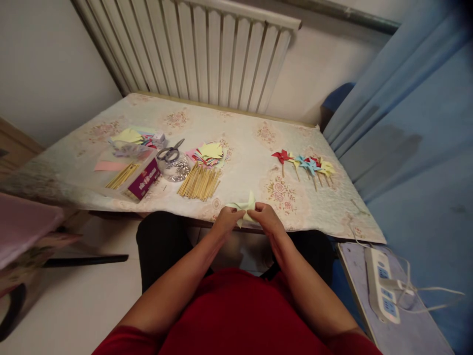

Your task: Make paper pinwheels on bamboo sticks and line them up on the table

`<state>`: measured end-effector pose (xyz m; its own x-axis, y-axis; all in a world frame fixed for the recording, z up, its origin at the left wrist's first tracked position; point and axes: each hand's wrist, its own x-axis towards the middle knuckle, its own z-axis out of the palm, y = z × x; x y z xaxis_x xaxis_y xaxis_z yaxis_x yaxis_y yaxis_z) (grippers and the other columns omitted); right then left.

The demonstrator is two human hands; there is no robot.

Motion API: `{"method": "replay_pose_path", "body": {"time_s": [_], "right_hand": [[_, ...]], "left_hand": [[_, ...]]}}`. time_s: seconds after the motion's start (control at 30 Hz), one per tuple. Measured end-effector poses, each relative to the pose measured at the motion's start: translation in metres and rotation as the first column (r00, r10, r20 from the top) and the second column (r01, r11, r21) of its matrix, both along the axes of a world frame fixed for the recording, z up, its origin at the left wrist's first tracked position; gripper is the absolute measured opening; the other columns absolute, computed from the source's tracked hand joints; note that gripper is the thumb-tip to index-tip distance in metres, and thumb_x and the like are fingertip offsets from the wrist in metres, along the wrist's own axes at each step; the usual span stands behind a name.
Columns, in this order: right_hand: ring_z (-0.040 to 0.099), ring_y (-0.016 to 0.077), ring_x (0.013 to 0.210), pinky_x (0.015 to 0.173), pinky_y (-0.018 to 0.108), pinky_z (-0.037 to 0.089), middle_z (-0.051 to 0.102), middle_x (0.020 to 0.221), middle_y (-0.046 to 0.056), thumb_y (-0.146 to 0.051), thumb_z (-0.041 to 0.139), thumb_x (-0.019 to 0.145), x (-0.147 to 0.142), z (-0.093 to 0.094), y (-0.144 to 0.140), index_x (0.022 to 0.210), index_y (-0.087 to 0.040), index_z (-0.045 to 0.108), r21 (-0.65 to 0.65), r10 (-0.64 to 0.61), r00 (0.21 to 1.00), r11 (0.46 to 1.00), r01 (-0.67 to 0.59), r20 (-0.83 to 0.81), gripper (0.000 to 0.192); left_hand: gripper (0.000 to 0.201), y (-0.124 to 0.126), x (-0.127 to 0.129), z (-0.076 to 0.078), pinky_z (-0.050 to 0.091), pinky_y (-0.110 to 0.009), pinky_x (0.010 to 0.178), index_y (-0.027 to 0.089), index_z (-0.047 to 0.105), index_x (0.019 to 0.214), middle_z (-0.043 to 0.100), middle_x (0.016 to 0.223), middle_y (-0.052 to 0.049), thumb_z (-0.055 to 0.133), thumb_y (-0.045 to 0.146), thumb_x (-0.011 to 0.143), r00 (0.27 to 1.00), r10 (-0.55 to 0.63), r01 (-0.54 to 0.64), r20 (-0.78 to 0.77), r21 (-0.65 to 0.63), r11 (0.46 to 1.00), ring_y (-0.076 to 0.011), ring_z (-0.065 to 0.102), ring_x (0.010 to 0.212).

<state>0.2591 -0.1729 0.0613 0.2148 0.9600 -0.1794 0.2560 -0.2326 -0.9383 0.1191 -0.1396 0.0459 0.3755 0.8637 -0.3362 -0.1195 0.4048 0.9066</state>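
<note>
Yellow paper (244,206) pinched at table edge (192,219), both hands

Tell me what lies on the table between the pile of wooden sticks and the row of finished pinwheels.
Head view: between the wooden sticks and the finished pinwheels, only bare floral tablecloth shows.
</note>
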Motion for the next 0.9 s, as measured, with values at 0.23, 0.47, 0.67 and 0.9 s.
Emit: {"method": "replay_pose_path", "body": {"time_s": [0.23, 0.47, 0.67, 0.9], "right_hand": [[0.049, 0.0115, 0.052, 0.052, 0.023, 0.037, 0.059, 0.058, -0.003, -0.033, 0.060, 0.064, -0.007, -0.009, 0.015, 0.072, -0.014, 0.068, 0.001, -0.038, 0.998, 0.999, 0.038, -0.058, 0.022], [0.051, 0.0132, 0.054, 0.053, 0.024, 0.038, 0.063, 0.062, -0.001, -0.034, 0.061, 0.066, -0.014, -0.016, 0.038, 0.076, -0.014, 0.068, -0.029, -0.031, 0.992, 0.999, 0.027, -0.126, 0.024], [0.051, 0.0131, 0.053, 0.053, 0.025, 0.039, 0.062, 0.061, -0.001, -0.039, 0.064, 0.066, -0.020, -0.013, 0.060, 0.072, -0.015, 0.064, -0.008, -0.121, 0.988, 0.993, 0.120, -0.095, 0.024], [0.059, 0.0182, 0.066, 0.066, 0.031, 0.046, 0.066, 0.073, 0.004, -0.042, 0.065, 0.068, -0.034, 0.039, 0.104, 0.088, -0.016, 0.066, 0.285, -0.348, 0.894, 0.920, 0.268, 0.283, 0.032]], "left_hand": [[0.019, 0.014, -0.005, -0.006, 0.035, -0.022, 0.048, 0.012, 0.061, 0.065, 0.057, 0.055, 0.001, 0.070, 0.029, 0.062, 0.999, -0.007, 0.008, 0.035, -0.043, 0.999, -0.0094, 0.049, 0.047], [0.018, 0.035, -0.011, -0.004, 0.034, -0.023, 0.050, 0.013, 0.062, 0.066, 0.057, 0.057, 0.001, 0.069, 0.029, 0.061, 0.990, -0.013, 0.022, 0.141, -0.065, 0.998, -0.0089, 0.047, 0.049], [0.018, 0.068, -0.014, -0.009, 0.030, -0.023, 0.050, 0.013, 0.060, 0.062, 0.055, 0.055, 0.001, 0.068, 0.029, 0.063, 0.972, -0.086, 0.087, 0.217, 0.003, 0.996, -0.0082, 0.044, 0.048], [0.021, 0.112, -0.030, -0.014, 0.030, -0.024, 0.050, 0.014, 0.057, 0.059, 0.054, 0.056, 0.000, 0.068, 0.032, 0.063, 0.945, -0.127, 0.137, 0.300, -0.013, 0.990, -0.0087, 0.045, 0.047]]}}
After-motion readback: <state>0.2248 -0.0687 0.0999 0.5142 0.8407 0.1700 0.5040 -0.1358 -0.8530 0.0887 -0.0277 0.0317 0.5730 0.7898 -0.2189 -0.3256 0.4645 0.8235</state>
